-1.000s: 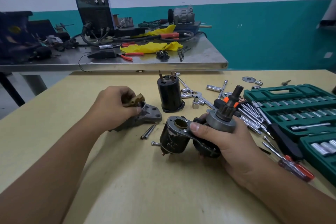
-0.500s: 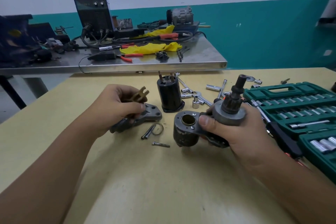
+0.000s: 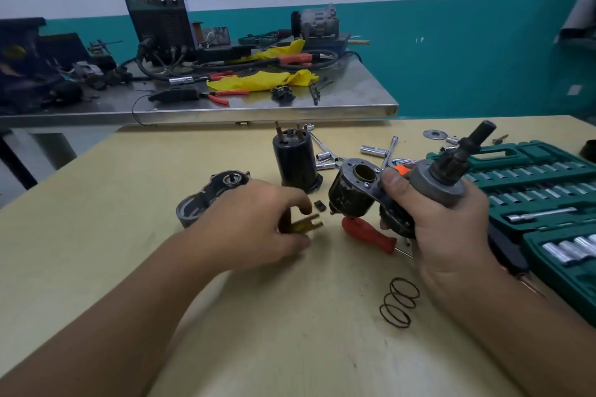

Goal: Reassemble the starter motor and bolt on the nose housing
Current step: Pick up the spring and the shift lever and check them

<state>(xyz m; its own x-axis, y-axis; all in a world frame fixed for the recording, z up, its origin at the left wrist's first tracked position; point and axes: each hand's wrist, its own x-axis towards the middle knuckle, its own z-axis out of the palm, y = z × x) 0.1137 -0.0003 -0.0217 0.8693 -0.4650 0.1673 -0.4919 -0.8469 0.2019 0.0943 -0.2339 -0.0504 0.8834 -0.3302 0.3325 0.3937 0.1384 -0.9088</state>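
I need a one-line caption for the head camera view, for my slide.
Right hand holds the starter motor assembly; left hand pinches a brass shift fork beside the nose housing.

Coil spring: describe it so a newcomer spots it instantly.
On the tan table, look just left of the right hand's wrist, nearer the camera than the red screwdriver handle. The coil spring lies on its side: thin dark wire loops, the only see-through item there.

Nose housing [image 3: 211, 195] now released on table, left hand [image 3: 258, 226] w/ fork lever [image 3: 303, 225] nearer motor assy [image 3: 383, 195].
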